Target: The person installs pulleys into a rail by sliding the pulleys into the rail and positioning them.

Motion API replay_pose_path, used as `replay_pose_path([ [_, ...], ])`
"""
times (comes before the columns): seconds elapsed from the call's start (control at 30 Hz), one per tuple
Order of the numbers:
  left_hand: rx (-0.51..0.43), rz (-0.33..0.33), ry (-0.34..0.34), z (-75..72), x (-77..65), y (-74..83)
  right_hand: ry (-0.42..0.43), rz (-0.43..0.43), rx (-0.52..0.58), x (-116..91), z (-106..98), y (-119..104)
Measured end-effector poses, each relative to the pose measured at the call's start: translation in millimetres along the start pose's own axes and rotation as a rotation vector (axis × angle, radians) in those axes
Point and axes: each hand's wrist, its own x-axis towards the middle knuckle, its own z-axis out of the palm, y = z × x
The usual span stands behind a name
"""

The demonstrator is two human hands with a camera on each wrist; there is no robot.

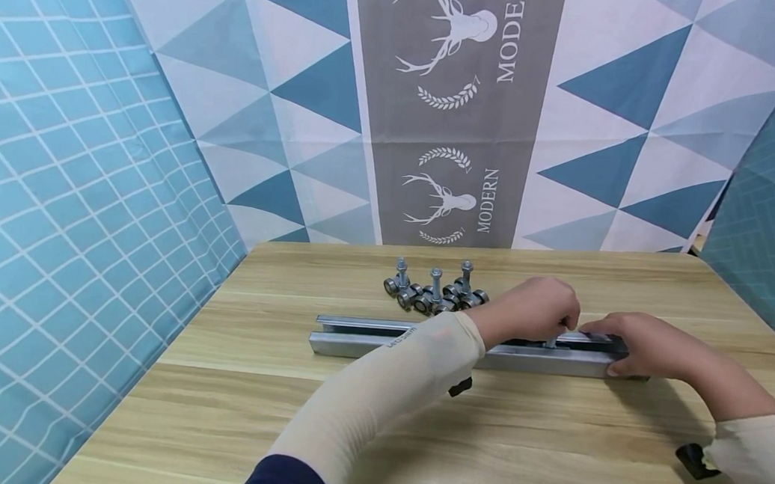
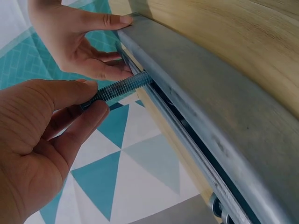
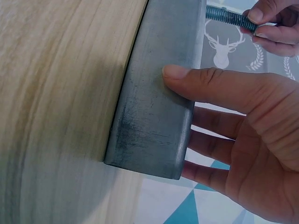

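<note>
A grey metal channel rail (image 1: 346, 346) with a slot along its top lies crosswise on the table. My left hand (image 1: 536, 309) pinches the upper end of a threaded bolt (image 2: 125, 87) between thumb and fingers. The bolt stands up out of the rail's slot, and its lower end is hidden inside. Around the rail's right end, my right hand (image 1: 659, 352) holds on. Its thumb (image 3: 180, 77) presses the near side wall, while the other fingers reach over to the far side.
Behind the rail, several roller trolleys (image 1: 435, 296) with upright bolts stand close together on the wooden table (image 1: 228, 403). A patterned cloth (image 1: 302, 116) hangs past the table's back edge, and a blue checked curtain (image 1: 48, 173) hangs at the left.
</note>
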Motion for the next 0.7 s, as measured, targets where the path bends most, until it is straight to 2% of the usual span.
replay_pose_path([
  [0.7,0.013,0.006,0.020,3.3,19.2,8.3,0.068,-0.003,0.043,-8.1,3.5,9.4],
])
